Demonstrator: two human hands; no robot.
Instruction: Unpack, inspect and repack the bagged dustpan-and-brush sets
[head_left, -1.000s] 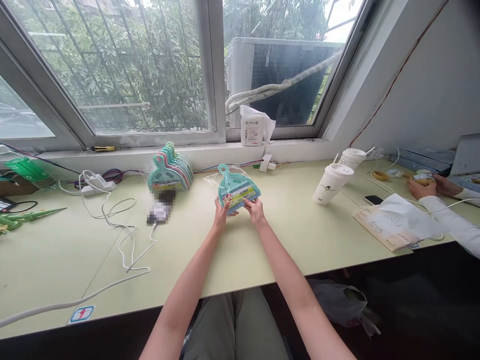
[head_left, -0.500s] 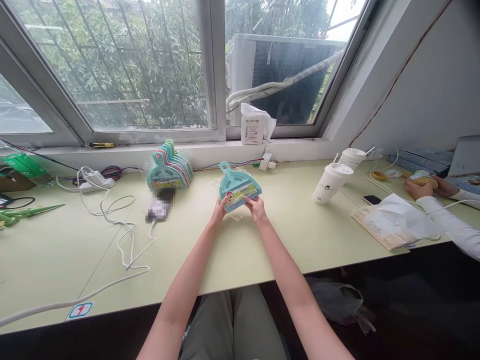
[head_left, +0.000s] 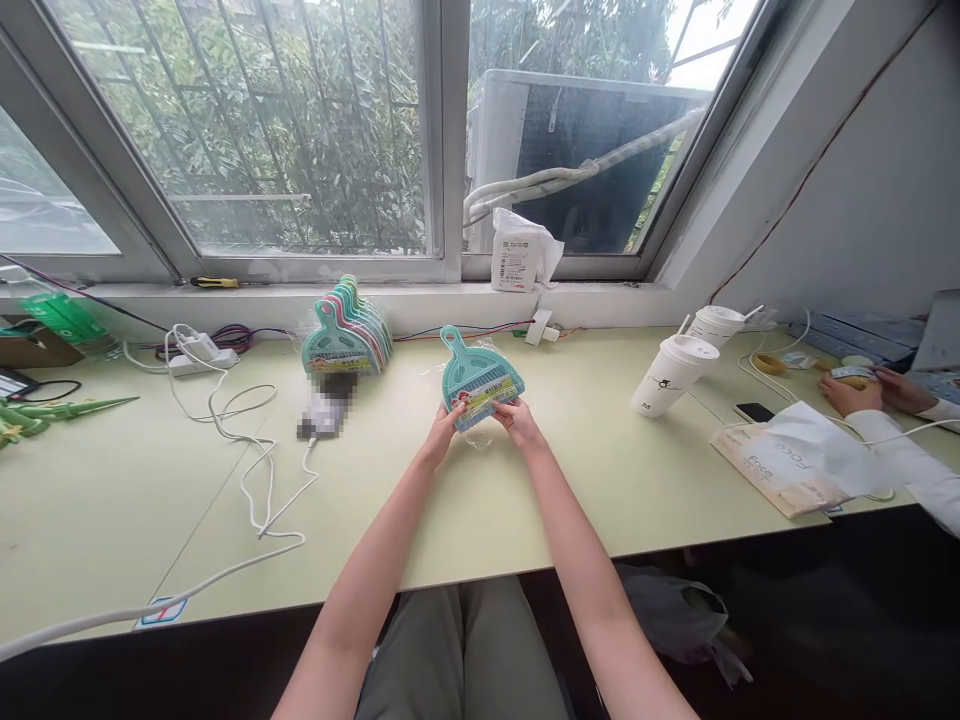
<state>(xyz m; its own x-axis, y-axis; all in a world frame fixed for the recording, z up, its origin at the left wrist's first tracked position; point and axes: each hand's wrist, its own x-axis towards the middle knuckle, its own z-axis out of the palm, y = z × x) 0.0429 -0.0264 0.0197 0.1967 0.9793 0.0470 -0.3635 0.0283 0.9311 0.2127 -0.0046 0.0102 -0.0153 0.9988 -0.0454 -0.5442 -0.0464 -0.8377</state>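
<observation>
A teal mini dustpan (head_left: pixel 469 368) with a small brush and a yellow label stands over the middle of the table, its handle with a hole pointing up toward the window. My left hand (head_left: pixel 444 432) grips its lower left corner, thumb on the front. On the lower right edge, my right hand (head_left: pixel 519 422) is closed with its fingers on the label. Clear plastic wrap shows around the dustpan's lower edge. Behind and to the left, a stack of similar dustpans (head_left: pixel 346 330) in teal, pink and other colours leans together by the windowsill.
White cables and a power strip (head_left: pixel 202 360) lie left, near a blurred-out device (head_left: pixel 326 410). White cups (head_left: pixel 675 375) with straws, a phone (head_left: pixel 754 412) and a tissue pack (head_left: pixel 795 460) are right. At far right, another person's hands (head_left: pixel 855 390) hold a tape roll.
The dustpan has tilted slightly, its lower right side rising, while both hands keep hold of it. The whole view has shifted a little as my head moved.
</observation>
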